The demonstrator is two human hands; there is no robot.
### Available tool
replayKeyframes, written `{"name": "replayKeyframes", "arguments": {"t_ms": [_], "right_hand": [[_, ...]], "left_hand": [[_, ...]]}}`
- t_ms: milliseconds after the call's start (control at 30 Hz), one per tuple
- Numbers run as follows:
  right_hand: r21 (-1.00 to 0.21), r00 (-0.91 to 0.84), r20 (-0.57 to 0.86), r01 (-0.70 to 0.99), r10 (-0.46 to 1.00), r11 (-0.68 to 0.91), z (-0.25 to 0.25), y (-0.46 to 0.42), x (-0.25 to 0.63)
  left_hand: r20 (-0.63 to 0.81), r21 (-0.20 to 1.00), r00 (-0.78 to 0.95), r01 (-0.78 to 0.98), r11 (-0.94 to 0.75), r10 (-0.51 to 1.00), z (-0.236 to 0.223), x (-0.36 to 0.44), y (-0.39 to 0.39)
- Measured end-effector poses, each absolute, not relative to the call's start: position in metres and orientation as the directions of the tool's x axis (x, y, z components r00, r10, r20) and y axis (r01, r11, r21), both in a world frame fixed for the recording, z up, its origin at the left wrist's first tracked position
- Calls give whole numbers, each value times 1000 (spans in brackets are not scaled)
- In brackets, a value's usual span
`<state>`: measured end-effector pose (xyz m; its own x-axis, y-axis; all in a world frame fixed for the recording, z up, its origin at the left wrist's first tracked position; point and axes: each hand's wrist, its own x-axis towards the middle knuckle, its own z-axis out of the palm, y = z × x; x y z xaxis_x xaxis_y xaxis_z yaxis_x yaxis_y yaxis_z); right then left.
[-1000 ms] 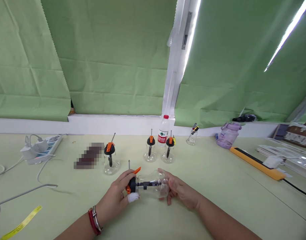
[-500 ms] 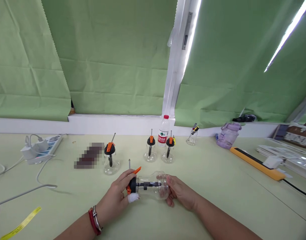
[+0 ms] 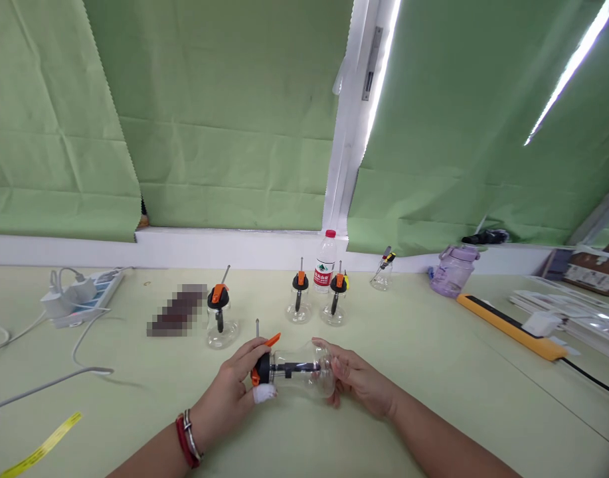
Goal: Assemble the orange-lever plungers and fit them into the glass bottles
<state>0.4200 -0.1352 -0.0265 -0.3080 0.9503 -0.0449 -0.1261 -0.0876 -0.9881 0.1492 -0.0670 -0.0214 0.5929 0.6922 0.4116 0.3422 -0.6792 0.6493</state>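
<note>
A clear glass jar [image 3: 309, 384] with a black and orange lid [image 3: 262, 369] lies on its side between my hands, a dark rod-like piece inside it. My left hand [image 3: 237, 380] is closed around the lid end, its thumb wrapped in white. Above those fingers an orange flap and a thin metal rod [image 3: 257, 326] stick out; where the rod is fixed stays hidden. At the jar's rounded base, my right hand [image 3: 361, 380] grips with curled fingers. Similar lidded jars stand beyond: one jar [image 3: 221, 332] at left, and two more jars [image 3: 297, 312] [image 3: 333, 315] near the middle.
A red-capped water bottle [image 3: 325, 262] stands behind the jars. Farther right are a small glass with tools [image 3: 382, 275], a purple bottle [image 3: 453, 271] and an orange power strip [image 3: 511, 328]. On the left lie a white power strip [image 3: 92, 309], cables and a yellow strip [image 3: 42, 448].
My right hand has shifted its fingers slightly around the jar's base, and the jar has turned a little. My left hand keeps its hold on the lid end.
</note>
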Motion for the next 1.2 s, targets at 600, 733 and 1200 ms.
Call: {"name": "replayKeyframes", "arguments": {"t_ms": [600,733,1200], "right_hand": [[-985,-296,51,-175,954,-2,-18,-138,416],[-979,-301,-22,-186,953,-82,-25,-137,413],[-992,-259,98,-102,961,74,-16,-141,415]], "left_hand": [[401,665,574,353,-658,714,-14,152,-68],[427,631,592,346,-695,683,-19,150,-68],[423,638,574,361,-680,701,-22,149,-67]]}}
